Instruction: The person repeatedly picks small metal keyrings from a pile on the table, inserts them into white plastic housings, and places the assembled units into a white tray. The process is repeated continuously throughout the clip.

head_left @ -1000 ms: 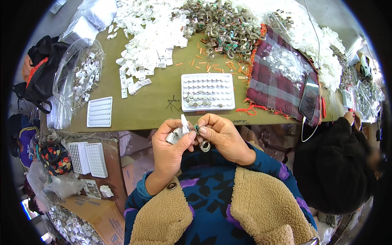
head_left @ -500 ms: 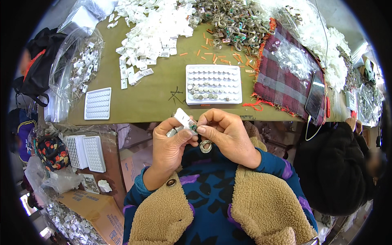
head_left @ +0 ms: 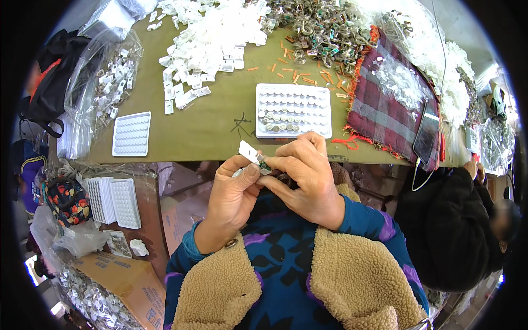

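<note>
Right hand (head_left: 311,179) higher, tight on casing (head_left: 249,152)

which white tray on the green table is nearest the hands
The right tray, just beyond the right hand, with round silver pieces in its nearer rows; the left tray lies farther off.

The table (head_left: 192,132) bears, at front, two white trays (head_left: 131,133), one plaid cloth (head_left: 379,113), one phone (head_left: 426,131). The wearer's hands (head_left: 231,192) number two.
</note>
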`<state>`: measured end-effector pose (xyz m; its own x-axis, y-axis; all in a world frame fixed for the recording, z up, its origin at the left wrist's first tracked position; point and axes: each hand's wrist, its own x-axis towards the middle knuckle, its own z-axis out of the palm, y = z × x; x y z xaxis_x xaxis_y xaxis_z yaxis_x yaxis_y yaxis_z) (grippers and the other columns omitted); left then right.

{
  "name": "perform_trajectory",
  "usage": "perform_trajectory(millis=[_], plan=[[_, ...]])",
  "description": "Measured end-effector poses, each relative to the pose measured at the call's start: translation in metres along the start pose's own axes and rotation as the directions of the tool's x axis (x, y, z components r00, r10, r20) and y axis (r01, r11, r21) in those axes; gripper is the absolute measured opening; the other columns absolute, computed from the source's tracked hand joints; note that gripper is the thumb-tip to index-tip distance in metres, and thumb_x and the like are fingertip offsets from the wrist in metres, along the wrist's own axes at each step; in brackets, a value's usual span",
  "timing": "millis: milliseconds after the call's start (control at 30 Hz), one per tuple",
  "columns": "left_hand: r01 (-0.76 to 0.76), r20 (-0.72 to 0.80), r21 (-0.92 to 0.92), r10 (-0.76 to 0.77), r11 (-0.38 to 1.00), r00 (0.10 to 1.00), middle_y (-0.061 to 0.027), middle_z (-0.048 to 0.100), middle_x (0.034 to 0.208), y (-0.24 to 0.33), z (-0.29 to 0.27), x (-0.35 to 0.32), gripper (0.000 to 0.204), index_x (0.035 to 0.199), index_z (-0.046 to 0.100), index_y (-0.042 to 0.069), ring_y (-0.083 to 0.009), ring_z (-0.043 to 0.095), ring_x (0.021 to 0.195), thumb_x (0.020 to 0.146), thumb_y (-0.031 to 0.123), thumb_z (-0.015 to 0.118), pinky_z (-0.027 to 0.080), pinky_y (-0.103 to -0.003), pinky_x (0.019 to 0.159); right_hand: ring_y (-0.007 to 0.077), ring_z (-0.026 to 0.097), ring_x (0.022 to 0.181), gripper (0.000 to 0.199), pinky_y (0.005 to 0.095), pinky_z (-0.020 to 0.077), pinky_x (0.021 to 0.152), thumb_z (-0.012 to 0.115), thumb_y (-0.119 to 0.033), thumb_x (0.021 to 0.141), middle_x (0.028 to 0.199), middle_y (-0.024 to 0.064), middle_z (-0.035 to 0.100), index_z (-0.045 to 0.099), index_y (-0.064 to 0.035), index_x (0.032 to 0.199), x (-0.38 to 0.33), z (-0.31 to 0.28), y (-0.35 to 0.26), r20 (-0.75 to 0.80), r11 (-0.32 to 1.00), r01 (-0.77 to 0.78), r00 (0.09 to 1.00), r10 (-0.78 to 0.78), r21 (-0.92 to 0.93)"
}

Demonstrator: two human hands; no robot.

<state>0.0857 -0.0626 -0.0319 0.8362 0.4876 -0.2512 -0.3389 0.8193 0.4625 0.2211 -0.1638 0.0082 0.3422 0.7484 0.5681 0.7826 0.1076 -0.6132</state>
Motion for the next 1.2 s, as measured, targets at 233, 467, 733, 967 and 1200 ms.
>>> perform_trajectory(millis=[233, 467, 733, 967, 1200], plan=[[0.025, -0.015, -0.027, -0.025, 0.999, 1.0, -0.011, 0.069, 0.108, 0.002, -0.004, -0.005, 0.021, 0.113, 0.066, -0.001, -0.0173, 0.067, 0.098, 0.092, 0.001, 0.067, 0.056, -0.03, 0.088, 0.0201, 0.055, 0.067, 0.022, 0.0443, 0.0412, 0.084, 0.077, -0.005, 0.061, 0.075, 0.0017, 0.054, 0.064, -0.0051, 0.078, 0.004, 0.011, 0.005, -0.047, 0.969, 0.216, 0.974, -0.223, -0.116], [-0.019, 0.062, 0.022, 0.017, 1.0, 0.998, -0.0098, 0.066, 0.109, 0.008, -0.008, -0.011, 0.026, 0.112, 0.063, -0.001, -0.0188, 0.066, 0.101, 0.089, 0.005, 0.072, 0.057, -0.033, 0.089, 0.0219, 0.057, 0.076, 0.02, 0.037, 0.0403, 0.079, 0.08, -0.006, 0.071, 0.079, 0.0037, 0.061, 0.071, -0.0054, 0.09, 0.005, -0.007, 0.0, 0.121, 0.96, -0.06, 0.992, 0.027, 0.274], [0.099, 0.081, 0.124, -0.109, 0.987, 0.991, -0.0086, 0.064, 0.109, 0.012, -0.009, -0.007, 0.032, 0.113, 0.06, 0.0, -0.0201, 0.067, 0.101, 0.085, 0.003, 0.075, 0.059, -0.038, 0.09, 0.022, 0.058, 0.08, 0.01, 0.032, 0.0451, 0.076, 0.074, -0.004, 0.082, 0.079, 0.0065, 0.062, 0.064, -0.0013, 0.084, 0.012, -0.022, 0.0, 0.423, 0.835, -0.42, 0.869, 0.257, 0.355], [0.037, 0.033, 0.011, -0.037, 0.999, 0.999, -0.0103, 0.068, 0.108, 0.009, -0.006, -0.004, 0.022, 0.111, 0.066, -0.001, -0.02, 0.068, 0.098, 0.089, 0.001, 0.069, 0.058, -0.032, 0.086, 0.0243, 0.057, 0.086, 0.026, 0.0434, 0.0415, 0.087, 0.069, -0.007, 0.069, 0.09, 0.007, 0.058, 0.067, -0.0008, 0.094, 0.013, -0.015, -0.004, 0.254, 0.99, 0.138, 0.96, -0.123, -0.042], [-0.01, -0.013, -0.039, 0.01, 0.999, 1.0, -0.0103, 0.07, 0.107, 0.006, -0.007, 0.002, 0.022, 0.113, 0.066, -0.002, -0.0184, 0.067, 0.098, 0.092, 0.001, 0.067, 0.057, -0.029, 0.087, 0.023, 0.06, 0.086, 0.036, 0.0496, 0.0423, 0.09, 0.072, -0.013, 0.062, 0.091, 0.0061, 0.059, 0.068, -0.0001, 0.096, 0.007, 0.015, 0.008, 0.025, 0.956, 0.252, 0.967, -0.252, -0.153]])
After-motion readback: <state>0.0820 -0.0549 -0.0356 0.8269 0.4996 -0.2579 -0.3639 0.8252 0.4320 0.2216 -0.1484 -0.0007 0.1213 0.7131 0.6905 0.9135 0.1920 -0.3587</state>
